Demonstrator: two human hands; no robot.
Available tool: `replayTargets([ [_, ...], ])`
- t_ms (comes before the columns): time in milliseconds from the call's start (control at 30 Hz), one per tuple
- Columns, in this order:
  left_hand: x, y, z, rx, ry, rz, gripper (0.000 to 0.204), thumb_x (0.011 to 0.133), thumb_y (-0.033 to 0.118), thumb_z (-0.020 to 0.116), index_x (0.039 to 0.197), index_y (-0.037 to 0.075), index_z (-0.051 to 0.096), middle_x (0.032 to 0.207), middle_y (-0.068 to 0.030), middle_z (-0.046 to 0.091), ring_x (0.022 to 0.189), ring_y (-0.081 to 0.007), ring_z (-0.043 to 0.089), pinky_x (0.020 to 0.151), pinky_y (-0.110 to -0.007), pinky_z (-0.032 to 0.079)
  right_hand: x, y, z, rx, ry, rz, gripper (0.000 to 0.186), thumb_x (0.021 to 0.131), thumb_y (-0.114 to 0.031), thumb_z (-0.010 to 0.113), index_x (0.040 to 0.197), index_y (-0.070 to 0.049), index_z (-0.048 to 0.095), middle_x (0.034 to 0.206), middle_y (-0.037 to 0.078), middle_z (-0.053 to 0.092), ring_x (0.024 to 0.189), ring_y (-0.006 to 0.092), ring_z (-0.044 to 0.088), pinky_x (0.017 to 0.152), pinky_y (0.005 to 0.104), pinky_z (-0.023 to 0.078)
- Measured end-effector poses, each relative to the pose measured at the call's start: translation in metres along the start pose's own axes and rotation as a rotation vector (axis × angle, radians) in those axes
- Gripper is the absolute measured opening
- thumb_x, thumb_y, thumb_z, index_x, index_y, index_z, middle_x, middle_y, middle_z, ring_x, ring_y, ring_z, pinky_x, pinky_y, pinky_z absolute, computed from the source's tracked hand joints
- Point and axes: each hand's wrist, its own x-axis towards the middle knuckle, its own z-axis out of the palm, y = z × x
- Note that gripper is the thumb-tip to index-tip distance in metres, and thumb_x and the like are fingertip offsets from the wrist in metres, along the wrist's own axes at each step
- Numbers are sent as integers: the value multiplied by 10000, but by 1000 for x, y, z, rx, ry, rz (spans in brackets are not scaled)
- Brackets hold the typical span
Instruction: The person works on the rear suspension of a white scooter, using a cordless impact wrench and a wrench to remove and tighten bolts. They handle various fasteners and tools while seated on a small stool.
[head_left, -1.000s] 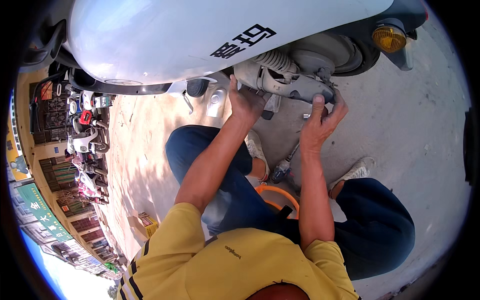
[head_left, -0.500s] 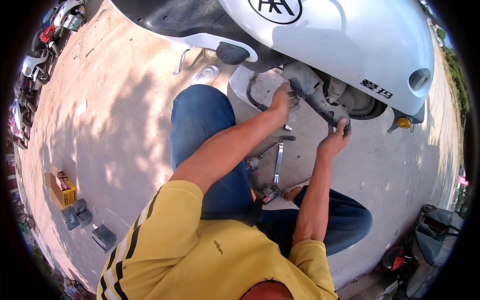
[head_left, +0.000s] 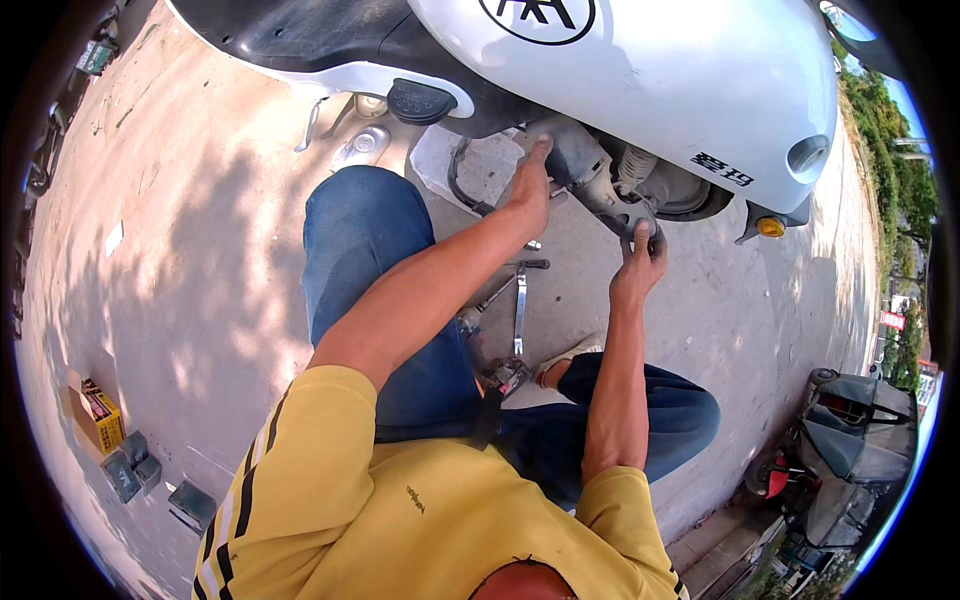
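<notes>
While the grey swingarm cover (head_left: 588,180) spans between both sets of fingers, the right hand (head_left: 638,266) pinches one end, thumb opposing bent fingers; the left hand (head_left: 531,188) touches the other, its closure hidden.

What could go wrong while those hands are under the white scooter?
Fingers might get pinched: the left hand is close under the white scooter, against the long grey part.

The grey part could slip, perhaps, if the right hand lets go of its lower end; I can't tell how firmly it's attached.

The person's shoe might knock the silver wrench lying on the ground nearby.
</notes>
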Motion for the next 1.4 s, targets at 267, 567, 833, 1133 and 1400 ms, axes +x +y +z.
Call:
replayTargets([
  [267, -4, -2, 7, 81, -16, 22, 936, 842, 487, 814, 1486, 36, 306, 1496, -204, 389, 1342, -395, 460, 1121, -553, 406, -12, 1, -2, 48, 41, 86, 616, 938, -274, 775, 1391, 75, 546, 1296, 144, 614, 1215, 251, 573, 1011, 412, 515],
  [567, 8, -17, 26, 87, 101, 188, 808, 762, 254, 907, 1380, 95, 411, 1336, -81, 561, 1195, -262, 556, 996, -541, 496, 36, 11, -50, 248, 484, 361, 828, 987, -598, 572, 1524, 10, 405, 1501, 193, 465, 1373, 318, 447, 1143, 492, 343],
  [833, 13, -28, 24, 115, 133, 205, 781, 812, 262, 870, 1416, 113, 398, 1381, -75, 544, 1276, -239, 510, 1043, -555, 445, 90, 36, -3, 186, 495, 431, 969, 985, -689, 480, 1623, -27, 176, 1666, 197, 234, 1538, 313, 227, 1242, 462, 186],
  [1133, 4, -39, 32, 33, 2, 186, 730, 841, 243, 849, 1384, -52, 460, 1434, -141, 483, 1351, -379, 475, 1148, -616, 392, 98, 18, -48, 270, 504, 529, 1075, 953, -728, 488, 1618, 20, 96, 1675, 223, 189, 1531, 353, 242, 1234, 477, 224],
  [1400, -2, -36, 31, 79, 12, 140, 714, 846, 209, 841, 1391, -51, 460, 1457, -161, 457, 1368, -384, 461, 1140, -609, 412, 117, 49, -16, -80, 660, 415, 1073, 937, -733, 511, 1606, 38, 179, 1662, 231, 236, 1527, 377, 255, 1237, 440, 216],
])
